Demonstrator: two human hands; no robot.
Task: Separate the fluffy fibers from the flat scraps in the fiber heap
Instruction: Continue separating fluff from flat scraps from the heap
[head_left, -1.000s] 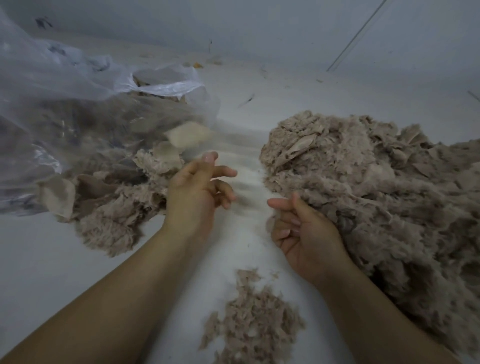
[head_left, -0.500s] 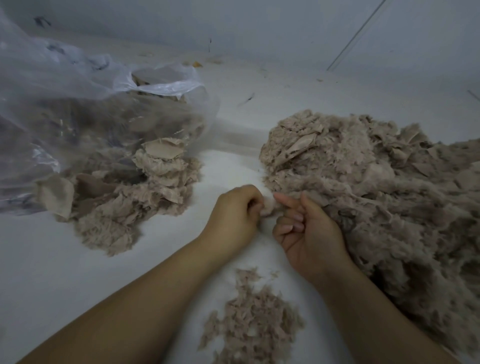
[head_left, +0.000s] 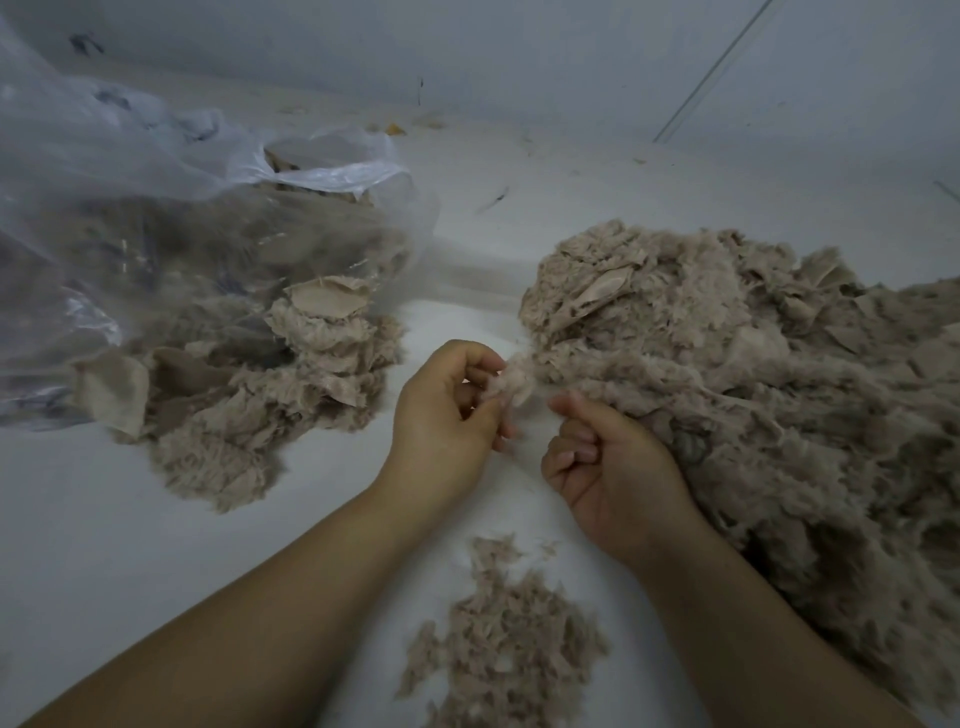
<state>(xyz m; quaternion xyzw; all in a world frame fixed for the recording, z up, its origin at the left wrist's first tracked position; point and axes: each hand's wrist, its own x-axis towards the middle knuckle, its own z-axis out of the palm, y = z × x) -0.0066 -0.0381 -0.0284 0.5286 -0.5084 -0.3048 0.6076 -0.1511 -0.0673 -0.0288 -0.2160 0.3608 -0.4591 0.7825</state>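
Nearest me, by the worktop's front edge, lies a small pile of fluffy fibers (head_left: 504, 644). Just beyond it my left hand (head_left: 447, 415) pinches a pale tuft (head_left: 511, 382) between curled fingers, the tuft touching the near-left fringe of the fiber heap (head_left: 753, 374). My right hand (head_left: 608, 462) sits beside it against the heap, fingers curled; whether it holds anything I cannot tell. The heap fills the worktop's right side. Toward the left edge, flat scraps (head_left: 249, 384) spill from a clear plastic bag (head_left: 156, 208). The wall (head_left: 519, 52) stands along the far edge.
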